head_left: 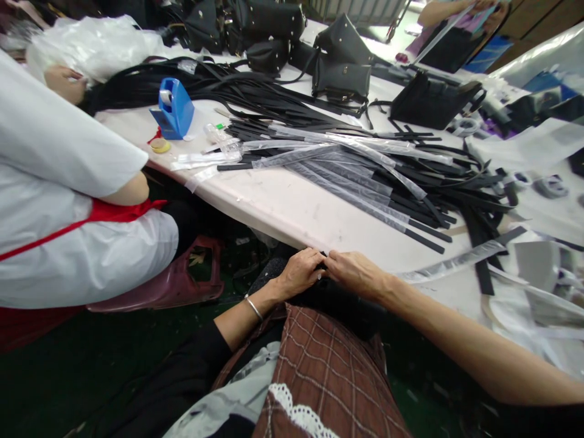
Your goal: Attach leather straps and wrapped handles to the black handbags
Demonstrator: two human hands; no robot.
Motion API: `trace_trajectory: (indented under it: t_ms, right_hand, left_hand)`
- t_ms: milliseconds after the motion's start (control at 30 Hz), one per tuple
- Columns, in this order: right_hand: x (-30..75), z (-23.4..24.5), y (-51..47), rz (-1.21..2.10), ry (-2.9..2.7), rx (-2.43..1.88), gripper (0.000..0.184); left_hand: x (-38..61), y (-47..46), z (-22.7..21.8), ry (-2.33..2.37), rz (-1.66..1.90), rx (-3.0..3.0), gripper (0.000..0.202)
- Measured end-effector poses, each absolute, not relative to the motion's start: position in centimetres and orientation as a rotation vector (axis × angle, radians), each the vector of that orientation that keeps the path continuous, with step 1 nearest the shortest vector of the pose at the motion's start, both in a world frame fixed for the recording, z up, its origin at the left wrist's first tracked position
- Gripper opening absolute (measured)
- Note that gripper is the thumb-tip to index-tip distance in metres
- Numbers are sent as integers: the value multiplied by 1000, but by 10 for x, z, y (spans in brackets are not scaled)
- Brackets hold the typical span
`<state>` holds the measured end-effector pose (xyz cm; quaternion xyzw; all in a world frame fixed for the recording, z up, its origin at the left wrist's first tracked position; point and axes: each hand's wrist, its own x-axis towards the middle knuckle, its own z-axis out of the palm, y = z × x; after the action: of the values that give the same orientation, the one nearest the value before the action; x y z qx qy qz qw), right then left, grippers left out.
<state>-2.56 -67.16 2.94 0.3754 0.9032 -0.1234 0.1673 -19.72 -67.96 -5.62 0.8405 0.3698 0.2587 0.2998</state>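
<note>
Close together at the table's front edge, above the lap, are my left hand (298, 271) and my right hand (353, 272). Both have bent fingers pressed together, the fingertips nearly meeting. Between them something small and dark shows, too hidden to name. Below the hands lies a dark area that I cannot tell apart from clothing. Nearest on the white table (292, 207) are black straps (424, 240), several partly covered by clear plastic sleeves (360, 204). One more sleeved strap (469, 255) lies to the right of my right hand.
A blue tape dispenser (176, 112) and a yellow tape roll (160, 145) stand at the left. Black bags (342, 70) line the back. A co-worker in white (68, 201) sits at left beside a reddish stool (182, 280). Another person's hands (483, 15) are at back right.
</note>
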Motion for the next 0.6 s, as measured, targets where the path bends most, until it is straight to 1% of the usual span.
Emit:
trace_trajectory:
  t_ms: [133, 200, 300, 367, 467, 600]
  right_hand:
    - [-28, 15, -671, -426, 2578, 1154, 17]
    - [-23, 6, -669, -588, 2618, 1227, 15]
    - [-13, -7, -670, -883, 2612, 1524, 11]
    - [-9, -11, -674, -987, 2595, 1684, 11]
    - [-7, -9, -680, -994, 2609, 1665, 15]
    - [-14, 5, -684, -822, 2567, 1526, 19]
  left_hand:
    - [-197, -679, -62, 993, 632, 2255, 6]
    - [-197, -679, -65, 983, 649, 2205, 8]
    - [-197, -679, -68, 957, 694, 2082, 16]
    - [-197, -681, -70, 959, 717, 2016, 17]
    - [-196, -686, -74, 999, 763, 1971, 16]
    - [-192, -692, -78, 1042, 833, 2013, 14]
